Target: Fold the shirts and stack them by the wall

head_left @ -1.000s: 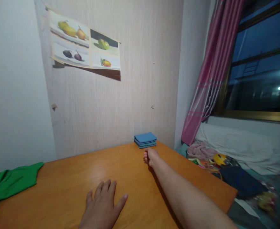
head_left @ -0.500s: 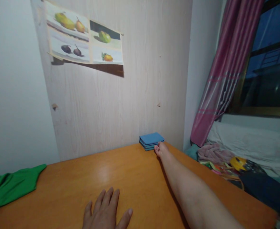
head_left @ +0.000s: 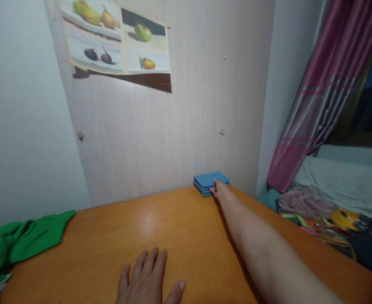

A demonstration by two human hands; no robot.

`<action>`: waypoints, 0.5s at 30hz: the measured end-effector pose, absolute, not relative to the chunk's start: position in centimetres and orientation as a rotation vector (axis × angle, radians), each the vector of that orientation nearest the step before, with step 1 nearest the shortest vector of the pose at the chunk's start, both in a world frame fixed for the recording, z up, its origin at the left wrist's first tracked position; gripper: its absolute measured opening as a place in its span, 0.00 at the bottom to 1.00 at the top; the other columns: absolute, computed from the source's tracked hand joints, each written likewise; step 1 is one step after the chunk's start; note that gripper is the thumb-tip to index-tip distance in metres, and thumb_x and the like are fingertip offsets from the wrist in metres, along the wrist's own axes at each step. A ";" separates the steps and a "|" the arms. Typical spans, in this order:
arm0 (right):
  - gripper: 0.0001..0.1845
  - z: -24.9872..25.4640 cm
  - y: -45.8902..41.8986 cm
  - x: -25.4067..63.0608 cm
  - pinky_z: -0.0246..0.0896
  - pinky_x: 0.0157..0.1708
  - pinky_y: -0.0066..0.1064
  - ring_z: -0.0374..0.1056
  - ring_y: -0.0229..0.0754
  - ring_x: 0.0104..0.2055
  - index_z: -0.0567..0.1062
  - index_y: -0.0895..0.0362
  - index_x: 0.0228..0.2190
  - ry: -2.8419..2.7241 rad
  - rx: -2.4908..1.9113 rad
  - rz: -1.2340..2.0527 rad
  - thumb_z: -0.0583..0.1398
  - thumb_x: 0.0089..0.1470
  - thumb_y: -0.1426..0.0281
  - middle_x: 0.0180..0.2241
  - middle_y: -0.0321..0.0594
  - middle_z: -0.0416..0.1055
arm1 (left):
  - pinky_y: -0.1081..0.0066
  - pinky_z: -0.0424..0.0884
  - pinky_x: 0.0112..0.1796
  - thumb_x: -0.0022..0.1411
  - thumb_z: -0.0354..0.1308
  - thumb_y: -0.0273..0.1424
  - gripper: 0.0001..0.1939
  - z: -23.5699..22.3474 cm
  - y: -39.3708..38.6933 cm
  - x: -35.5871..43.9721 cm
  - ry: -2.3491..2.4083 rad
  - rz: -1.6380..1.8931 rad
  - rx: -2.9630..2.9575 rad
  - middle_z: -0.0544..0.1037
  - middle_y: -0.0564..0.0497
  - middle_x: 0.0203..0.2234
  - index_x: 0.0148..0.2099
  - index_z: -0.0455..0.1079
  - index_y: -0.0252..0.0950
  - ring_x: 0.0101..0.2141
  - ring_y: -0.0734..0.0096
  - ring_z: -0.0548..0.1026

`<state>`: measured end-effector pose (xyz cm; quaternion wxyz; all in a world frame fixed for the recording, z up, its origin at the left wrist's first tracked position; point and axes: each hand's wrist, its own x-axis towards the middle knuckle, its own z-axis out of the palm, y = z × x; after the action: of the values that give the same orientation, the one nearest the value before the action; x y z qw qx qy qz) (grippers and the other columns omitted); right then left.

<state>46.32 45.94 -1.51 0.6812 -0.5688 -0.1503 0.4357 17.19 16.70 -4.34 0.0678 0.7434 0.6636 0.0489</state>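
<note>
At the far right corner of the table (head_left: 148, 228) lies a flat blue stack of folder-like pieces (head_left: 206, 180), with several layers showing at its near side. My right hand (head_left: 220, 190) reaches out to it with the arm stretched. One digit rests on the top layer and the other fingers sit at the layered near edge, so the hand appears closed on that edge. Part of the stack is hidden behind it. My left hand (head_left: 146, 276) lies flat on the tabletop near the front, fingers spread, holding nothing.
A crumpled green cloth (head_left: 43, 234) lies at the table's left end. Behind the table stands a pale wood-grain panel (head_left: 141, 139) with a fruit picture sheet (head_left: 116, 42). To the right are a pink curtain (head_left: 306, 114), a pinkish cloth (head_left: 306, 204) and a yellow item (head_left: 344, 219).
My right hand has shifted its hold, with one digit now on top of the blue stack. The view has turned slightly left and down. My left hand stays flat on the table.
</note>
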 end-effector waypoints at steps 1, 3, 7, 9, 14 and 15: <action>0.20 -1.4 46.0 46.2 0.70 0.46 0.45 0.70 0.47 0.49 0.70 0.58 0.53 -0.336 -1.288 0.987 0.60 0.63 0.63 0.52 0.46 0.69 | 0.36 0.41 0.62 0.58 0.44 0.61 0.46 -4.3 16.6 17.2 1.994 0.151 2.232 0.55 0.44 0.68 0.69 0.57 0.39 0.68 0.39 0.49; 0.20 -1.1 45.8 45.9 0.70 0.46 0.45 0.70 0.47 0.49 0.70 0.58 0.53 -0.323 -1.316 1.009 0.60 0.63 0.63 0.52 0.46 0.69 | 0.35 0.40 0.62 0.57 0.44 0.62 0.47 -4.1 16.5 17.3 1.987 0.150 2.214 0.55 0.43 0.68 0.69 0.58 0.38 0.68 0.39 0.49; 0.16 -0.1 44.6 44.6 0.72 0.35 0.34 0.72 0.40 0.37 0.73 0.61 0.46 -0.363 -1.302 0.996 0.61 0.62 0.63 0.41 0.44 0.74 | 0.36 0.40 0.63 0.58 0.45 0.60 0.46 -4.0 16.2 17.4 1.993 0.215 2.210 0.55 0.43 0.68 0.69 0.58 0.38 0.68 0.39 0.49; 0.12 0.6 43.5 43.7 0.65 0.22 0.24 0.69 0.35 0.25 0.73 0.62 0.36 -0.410 -1.271 1.002 0.63 0.59 0.64 0.27 0.39 0.73 | 0.37 0.39 0.63 0.58 0.45 0.60 0.45 -4.0 16.1 17.5 1.988 0.244 2.219 0.56 0.42 0.68 0.69 0.59 0.38 0.68 0.39 0.49; 0.13 2.1 38.8 41.4 0.47 0.10 0.19 0.60 0.31 0.14 0.66 0.57 0.25 -0.580 -1.189 1.148 0.62 0.57 0.66 0.13 0.30 0.62 | 0.38 0.40 0.63 0.60 0.43 0.60 0.43 -4.1 15.8 17.3 1.967 0.359 2.237 0.58 0.41 0.67 0.67 0.62 0.38 0.67 0.41 0.51; 0.14 2.3 37.6 40.9 0.47 0.10 0.18 0.59 0.31 0.13 0.66 0.57 0.24 -0.616 -1.180 1.195 0.62 0.57 0.65 0.13 0.30 0.61 | 0.39 0.41 0.63 0.60 0.44 0.59 0.42 -4.1 15.9 17.2 1.955 0.427 2.223 0.60 0.41 0.67 0.66 0.63 0.38 0.67 0.42 0.53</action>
<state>40.93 37.60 2.28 0.6260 -0.5143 -0.2686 0.5211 17.17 15.92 -4.10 0.0750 0.7411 0.6518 0.1424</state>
